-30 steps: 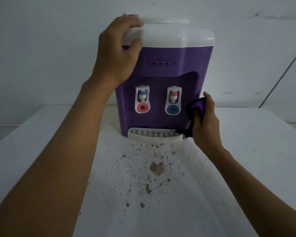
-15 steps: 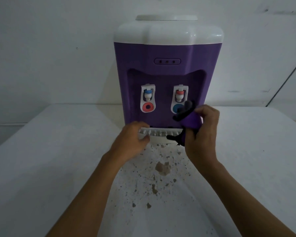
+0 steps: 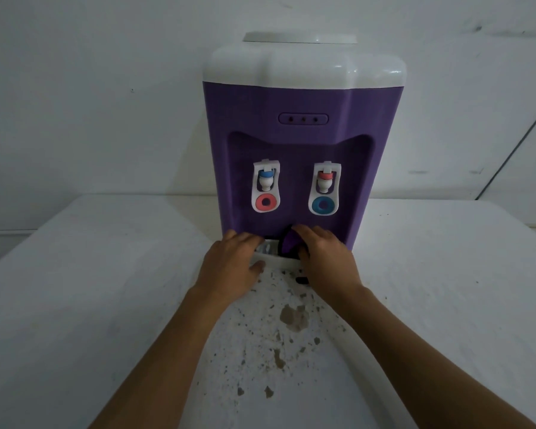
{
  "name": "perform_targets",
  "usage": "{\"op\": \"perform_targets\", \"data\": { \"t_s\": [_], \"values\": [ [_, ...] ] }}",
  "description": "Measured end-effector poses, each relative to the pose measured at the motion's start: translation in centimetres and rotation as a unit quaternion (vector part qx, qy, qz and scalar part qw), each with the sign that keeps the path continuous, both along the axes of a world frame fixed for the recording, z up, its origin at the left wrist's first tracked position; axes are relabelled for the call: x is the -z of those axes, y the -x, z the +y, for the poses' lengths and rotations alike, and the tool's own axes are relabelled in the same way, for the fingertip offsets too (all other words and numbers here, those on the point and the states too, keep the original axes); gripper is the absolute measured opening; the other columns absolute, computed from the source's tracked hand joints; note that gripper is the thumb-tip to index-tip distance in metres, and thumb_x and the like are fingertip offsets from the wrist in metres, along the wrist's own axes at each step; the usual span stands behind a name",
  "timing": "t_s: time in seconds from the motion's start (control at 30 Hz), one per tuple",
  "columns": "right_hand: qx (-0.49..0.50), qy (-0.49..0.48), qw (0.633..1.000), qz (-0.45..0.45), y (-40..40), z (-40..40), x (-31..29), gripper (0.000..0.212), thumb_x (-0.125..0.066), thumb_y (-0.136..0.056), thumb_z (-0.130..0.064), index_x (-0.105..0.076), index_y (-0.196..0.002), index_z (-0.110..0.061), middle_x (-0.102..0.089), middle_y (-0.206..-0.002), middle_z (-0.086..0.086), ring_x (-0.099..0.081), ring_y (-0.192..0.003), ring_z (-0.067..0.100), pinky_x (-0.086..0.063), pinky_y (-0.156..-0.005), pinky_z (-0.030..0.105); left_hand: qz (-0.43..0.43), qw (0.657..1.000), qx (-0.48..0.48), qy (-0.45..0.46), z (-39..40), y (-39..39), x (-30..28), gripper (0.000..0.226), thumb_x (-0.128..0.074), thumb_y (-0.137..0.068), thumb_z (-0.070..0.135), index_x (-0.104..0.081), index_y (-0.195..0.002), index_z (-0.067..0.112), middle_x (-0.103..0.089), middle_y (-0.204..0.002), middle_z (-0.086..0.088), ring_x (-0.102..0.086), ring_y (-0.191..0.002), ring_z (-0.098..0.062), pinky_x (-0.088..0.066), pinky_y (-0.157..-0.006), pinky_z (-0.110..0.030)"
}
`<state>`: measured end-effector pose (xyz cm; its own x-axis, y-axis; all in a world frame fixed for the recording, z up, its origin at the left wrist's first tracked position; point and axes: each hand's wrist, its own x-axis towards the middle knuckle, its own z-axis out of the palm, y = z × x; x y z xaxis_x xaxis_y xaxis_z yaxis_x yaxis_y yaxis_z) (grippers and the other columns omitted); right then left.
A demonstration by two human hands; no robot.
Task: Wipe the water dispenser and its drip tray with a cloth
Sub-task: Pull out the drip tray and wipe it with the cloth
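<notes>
- Desk (image 3: 106,289): white, brown specks and stains in front of the dispenser
- Water dispenser (image 3: 300,144): purple, white top, upright at the desk's back
- Left hand (image 3: 232,267): fingers curled on the drip tray (image 3: 268,247), gripping its left end
- Right hand (image 3: 325,258): fingers bunching the purple cloth (image 3: 288,246) onto the tray

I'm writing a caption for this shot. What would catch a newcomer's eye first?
The purple water dispenser with its white top stands at the centre against the wall, a red-ringed tap and a blue-ringed tap in its recess. At its foot the right hand presses a purple cloth on the white drip tray while the left hand holds the tray. Brown specks litter the white table in front.
</notes>
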<state>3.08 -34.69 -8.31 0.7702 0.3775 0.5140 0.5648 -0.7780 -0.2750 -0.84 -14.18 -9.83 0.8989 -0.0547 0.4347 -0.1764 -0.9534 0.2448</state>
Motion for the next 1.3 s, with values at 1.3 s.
{"op": "perform_targets", "data": {
  "t_s": [1.3],
  "values": [
    [-0.045, -0.689, 0.537, 0.485, 5.9, -7.0, -2.5, 0.070, -0.065, -0.082, -0.074, -0.069, -0.128, -0.021, -0.076, -0.121, 0.003, -0.074, -0.110, 0.023, -0.059, -0.087, 0.038, 0.052, 0.910, 0.084, 0.402, 0.5, 4.5, 2.6, 0.046, -0.093, -0.077, 0.014, -0.070, -0.115, 0.028, -0.074, -0.104, 0.018, -0.071, -0.098, -0.001, -0.054, -0.081, -0.013]
  ]
}}
